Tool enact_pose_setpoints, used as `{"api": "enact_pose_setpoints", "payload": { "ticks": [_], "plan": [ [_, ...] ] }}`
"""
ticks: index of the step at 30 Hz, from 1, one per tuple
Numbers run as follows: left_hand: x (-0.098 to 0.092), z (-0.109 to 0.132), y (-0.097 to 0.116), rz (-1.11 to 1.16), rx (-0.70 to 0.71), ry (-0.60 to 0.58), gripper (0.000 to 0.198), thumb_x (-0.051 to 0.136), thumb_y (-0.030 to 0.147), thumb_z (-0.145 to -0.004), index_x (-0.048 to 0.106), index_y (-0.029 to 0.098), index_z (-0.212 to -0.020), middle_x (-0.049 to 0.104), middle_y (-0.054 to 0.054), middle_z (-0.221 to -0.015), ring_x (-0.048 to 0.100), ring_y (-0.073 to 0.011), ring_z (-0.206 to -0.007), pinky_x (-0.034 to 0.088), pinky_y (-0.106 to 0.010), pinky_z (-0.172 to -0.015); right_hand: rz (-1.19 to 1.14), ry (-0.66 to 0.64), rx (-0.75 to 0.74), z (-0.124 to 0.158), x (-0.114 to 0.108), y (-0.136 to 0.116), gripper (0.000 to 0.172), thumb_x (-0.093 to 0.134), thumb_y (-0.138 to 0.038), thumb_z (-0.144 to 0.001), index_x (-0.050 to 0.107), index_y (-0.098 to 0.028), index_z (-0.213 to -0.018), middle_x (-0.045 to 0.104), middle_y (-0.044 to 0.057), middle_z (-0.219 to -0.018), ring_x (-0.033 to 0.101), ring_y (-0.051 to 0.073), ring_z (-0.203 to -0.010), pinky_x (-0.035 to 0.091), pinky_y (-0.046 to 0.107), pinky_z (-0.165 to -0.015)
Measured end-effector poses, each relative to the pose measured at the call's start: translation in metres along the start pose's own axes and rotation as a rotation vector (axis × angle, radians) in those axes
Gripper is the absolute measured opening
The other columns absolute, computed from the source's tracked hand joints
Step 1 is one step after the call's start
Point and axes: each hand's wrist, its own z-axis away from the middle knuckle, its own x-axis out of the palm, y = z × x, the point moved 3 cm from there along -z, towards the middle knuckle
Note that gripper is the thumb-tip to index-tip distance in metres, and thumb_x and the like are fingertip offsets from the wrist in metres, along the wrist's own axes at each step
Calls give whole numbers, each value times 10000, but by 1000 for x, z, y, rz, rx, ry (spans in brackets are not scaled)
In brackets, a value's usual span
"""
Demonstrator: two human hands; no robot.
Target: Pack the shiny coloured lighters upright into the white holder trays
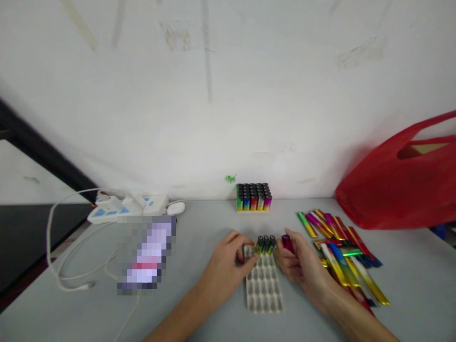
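Note:
A grey slotted tray (264,290) lies on the table in front of me, with three lighters (265,244) standing upright in its far row. My left hand (228,266) curls round the tray's far left corner, fingers closed on its edge. My right hand (299,261) is just right of the tray, its fingers closed on a magenta lighter (287,242) held next to the standing ones. A full tray of coloured lighters (253,197) stands further back by the wall.
Several shiny coloured lighters (342,251) lie loose at the right. A red plastic bag (399,185) sits at the far right against the wall. At the left are a white power strip (124,207), white cables (71,270) and a blurred-out flat object (147,254).

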Motion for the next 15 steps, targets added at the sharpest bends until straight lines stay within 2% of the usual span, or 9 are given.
{"api": "enact_pose_setpoints", "payload": {
  "ticks": [4,8,11,15],
  "plan": [
    [0,0,1,3,-2,-6,143,778,197,-946,797,211,-1087,615,0,-945,598,-157,-712,463,-284,-695,-2,88,18,-1,-2,1,508,573,-632,-782,293,-269,-563,131,-116,-543,40,70,-476,23,228,-422],
    [-1,1,1,-7,7,-2,142,777,198,-948,791,214,-1088,620,-1,-953,606,-161,-729,470,-288,-708,37,189,-55,1,-5,-1,421,512,-547,-828,319,-269,-577,133,-106,-560,59,85,-483,41,234,-429],
    [-1,1,0,-5,12,-3,136,778,205,-947,792,218,-1082,609,3,-934,606,-164,-729,471,-290,-712,33,183,-98,3,-7,-2,427,535,-543,-843,327,-270,-590,146,-104,-571,69,91,-497,51,242,-439],
    [0,1,-2,5,8,1,142,777,214,-951,798,220,-1091,607,4,-942,604,-157,-718,475,-290,-710,-39,111,-144,2,-8,-3,534,610,-643,-868,347,-261,-603,163,-110,-581,79,91,-517,71,244,-454]
  ]
}}
